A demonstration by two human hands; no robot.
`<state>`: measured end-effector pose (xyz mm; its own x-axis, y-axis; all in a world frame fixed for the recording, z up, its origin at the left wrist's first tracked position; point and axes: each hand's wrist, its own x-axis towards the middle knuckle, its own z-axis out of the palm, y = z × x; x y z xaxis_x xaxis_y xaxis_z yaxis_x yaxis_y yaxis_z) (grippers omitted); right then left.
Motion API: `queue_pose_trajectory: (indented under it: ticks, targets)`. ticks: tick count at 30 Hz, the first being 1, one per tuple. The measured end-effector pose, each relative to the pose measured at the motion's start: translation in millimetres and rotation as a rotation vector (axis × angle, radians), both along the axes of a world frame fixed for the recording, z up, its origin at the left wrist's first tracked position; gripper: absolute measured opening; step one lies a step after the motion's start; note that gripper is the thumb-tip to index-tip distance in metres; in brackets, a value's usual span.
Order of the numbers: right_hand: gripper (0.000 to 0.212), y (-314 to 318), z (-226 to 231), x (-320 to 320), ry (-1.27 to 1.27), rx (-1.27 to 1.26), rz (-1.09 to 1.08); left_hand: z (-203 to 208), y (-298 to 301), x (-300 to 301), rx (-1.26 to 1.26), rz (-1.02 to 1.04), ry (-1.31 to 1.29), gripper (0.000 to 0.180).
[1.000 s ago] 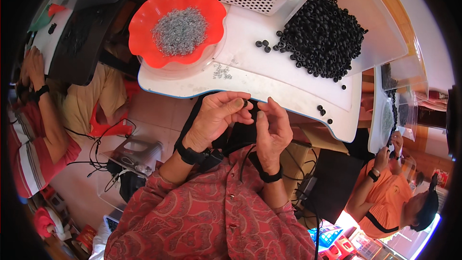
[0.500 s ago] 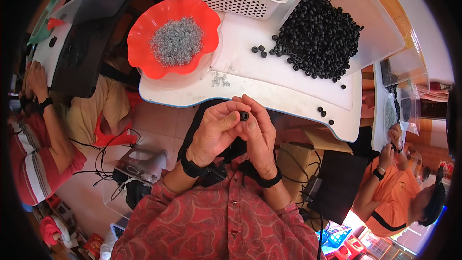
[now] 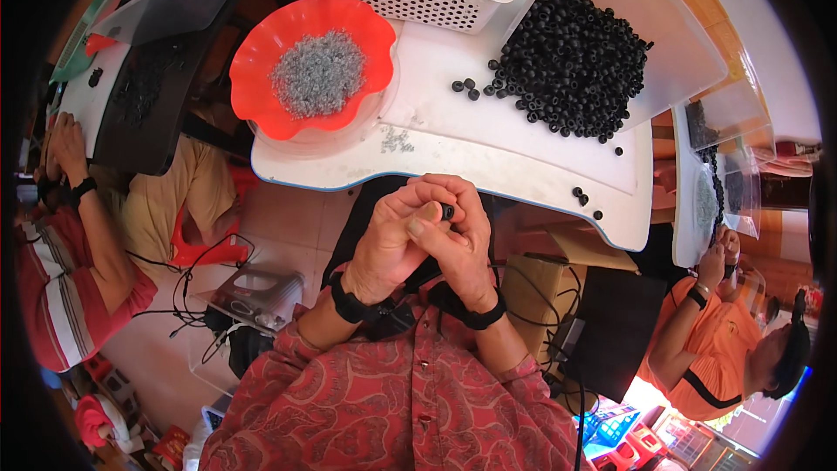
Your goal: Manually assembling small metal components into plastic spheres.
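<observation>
Close to the table's front edge, my left hand and my right hand meet around one small round black part with a hole in it. My left fingers pinch it, while the right fingers curl behind and beside it. The right thumb lies across toward the left thumb tip, and whether it presses on anything small there is hidden. Beyond my hands, a red wavy-rimmed bowl holds a heap of tiny clear-grey pieces. A big pile of similar black parts spills from a translucent bin.
A white perforated basket with some black parts stands at the back of the white table. Loose black parts lie near its right edge. A cardboard box is at my right. People work at left and right.
My right thumb has shifted left across toward the left thumb, and the right fingers have curled in more. The black part now shows less of its hole.
</observation>
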<state>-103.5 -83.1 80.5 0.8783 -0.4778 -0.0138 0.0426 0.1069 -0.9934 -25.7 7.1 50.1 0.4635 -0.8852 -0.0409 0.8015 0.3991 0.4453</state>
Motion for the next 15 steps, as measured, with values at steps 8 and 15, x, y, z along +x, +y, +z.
queue_pose_trajectory:
  ticks: [8,15]
  targets:
    - [0.057,4,5,2,-0.004,-0.123,-0.082,1,-4,2,-0.032,0.010,0.073,0.035]
    - [0.067,12,15,2,-0.037,-0.260,-0.140,6,-1,4,-0.095,-0.022,0.084,0.043]
